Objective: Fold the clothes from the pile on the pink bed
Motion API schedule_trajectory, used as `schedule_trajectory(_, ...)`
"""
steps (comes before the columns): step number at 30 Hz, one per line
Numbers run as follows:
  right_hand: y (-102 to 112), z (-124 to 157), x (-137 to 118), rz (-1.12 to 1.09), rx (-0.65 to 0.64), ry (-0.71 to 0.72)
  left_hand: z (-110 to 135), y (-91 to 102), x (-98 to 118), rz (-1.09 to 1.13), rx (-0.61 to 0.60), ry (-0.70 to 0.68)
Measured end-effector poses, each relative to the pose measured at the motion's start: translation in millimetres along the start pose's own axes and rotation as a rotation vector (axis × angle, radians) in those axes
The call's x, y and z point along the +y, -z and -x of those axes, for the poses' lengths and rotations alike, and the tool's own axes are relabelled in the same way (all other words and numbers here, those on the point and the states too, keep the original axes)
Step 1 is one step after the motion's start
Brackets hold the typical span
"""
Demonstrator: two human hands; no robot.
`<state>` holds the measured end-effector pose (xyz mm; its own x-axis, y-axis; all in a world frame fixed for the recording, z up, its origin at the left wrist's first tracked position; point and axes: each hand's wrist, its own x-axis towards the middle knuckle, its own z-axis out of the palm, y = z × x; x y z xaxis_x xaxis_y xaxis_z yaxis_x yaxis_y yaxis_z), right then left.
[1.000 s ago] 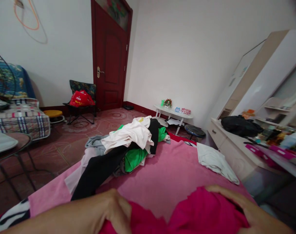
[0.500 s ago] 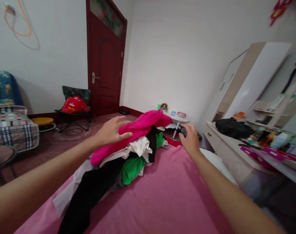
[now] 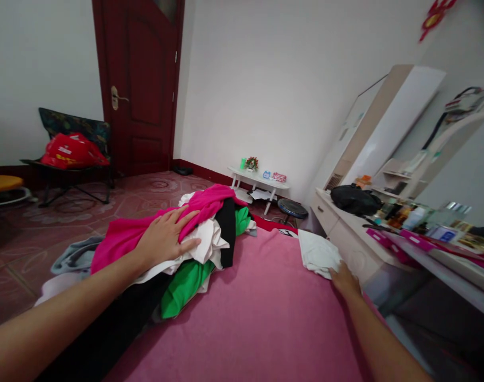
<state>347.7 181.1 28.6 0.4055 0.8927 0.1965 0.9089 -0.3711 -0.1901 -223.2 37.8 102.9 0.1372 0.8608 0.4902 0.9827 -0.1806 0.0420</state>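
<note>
- Left hand [image 3: 166, 239] is lying spread on the magenta garment [image 3: 124, 233], near the bed's [image 3: 258, 313] left edge.
- Right hand [image 3: 347, 282] is touching the white cloth [image 3: 317, 252] by the right edge; pinching? Can't tell.
- An outward shove could be sending that clothes pile [image 3: 206, 241] floorward!

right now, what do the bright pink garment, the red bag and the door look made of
Bright pink garment: soft matte fabric, judging by its limp folds. Red bag: likely thin plastic, crinkled and slightly shiny. Door: perhaps wood, with moulded panels and a low sheen; metal is possible.
</note>
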Motion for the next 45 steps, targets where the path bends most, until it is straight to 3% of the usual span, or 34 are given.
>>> schedule_trajectory(5, 0.0, -7.8, 12.2, 0.019, -0.003, -0.196, 0.9, -3.0, 2.2, -0.036, 0.017, -0.004)
schedule_trajectory(11, 24.2, 4.9, 16.5, -0.036, -0.037, -0.136, 1.6, -4.5, 2.9, -0.056, 0.036, 0.006)
schedule_trajectory(14, 45.0, 13.5, -6.1, -0.086, -0.022, -0.074, 2.2, -4.6, 3.7, -0.042, 0.034, 0.009)
schedule_trajectory(17, 66.7, 34.1, -52.4, -0.167, 0.004, 0.056, 3.2, -3.3, 4.7, -0.021, 0.052, 0.025)
schedule_trajectory(19, 81.7, 67.6, -88.6, -0.236, -0.006, 0.188, 4.2, -2.3, 5.4, -0.020, 0.062, 0.034)
schedule_trajectory(22, 111.3, 156.6, -129.1, -0.356, -0.137, 0.446, 6.1, -1.4, 7.2, -0.041, 0.070, 0.031)
schedule_trajectory(24, 137.0, 229.6, -139.4, -0.479, -0.491, 0.848, 7.9, -0.4, 10.7, -0.069, 0.091, 0.023)
schedule_trajectory(26, 162.0, 292.0, -139.0, -0.485, -0.965, 1.199, 11.0, 2.3, 18.6, -0.102, 0.135, 0.018)
schedule_trajectory(28, 177.6, 326.9, -135.8, -0.517, -1.111, 1.259, 16.9, 6.9, 32.9, -0.123, 0.174, -0.008)
schedule_trajectory(29, 179.0, 331.7, -135.2, -0.542, -1.095, 1.244, 21.3, 9.6, 42.5, -0.123, 0.182, -0.035)
schedule_trajectory(30, 175.2, 328.7, -135.3, -0.583, -1.006, 1.204, 26.9, 11.9, 53.4, -0.112, 0.178, -0.075)
schedule_trajectory(32, 152.2, 305.0, -135.8, -0.681, -0.691, 1.081, 41.5, 13.2, 77.6, -0.063, 0.126, -0.197)
schedule_trajectory(35, 92.8, 251.4, -124.9, -0.716, -0.092, 0.786, 67.0, 0.5, 110.1, 0.061, -0.054, -0.373)
schedule_trajectory(37, 53.5, 219.6, -106.7, -0.635, 0.080, 0.583, 79.7, -17.3, 123.1, 0.158, -0.205, -0.320)
schedule_trajectory(39, 25.9, 197.5, -85.4, -0.526, 0.025, 0.442, 84.5, -36.9, 128.2, 0.263, -0.297, -0.150)
schedule_trajectory(41, 13.2, 186.0, -69.0, -0.438, -0.094, 0.372, 81.6, -52.6, 128.8, 0.398, -0.305, -0.010)
schedule_trajectory(45, 17.7, 185.6, -65.4, -0.401, -0.201, 0.429, 69.0, -61.6, 136.3, 0.763, -0.334, 0.101)
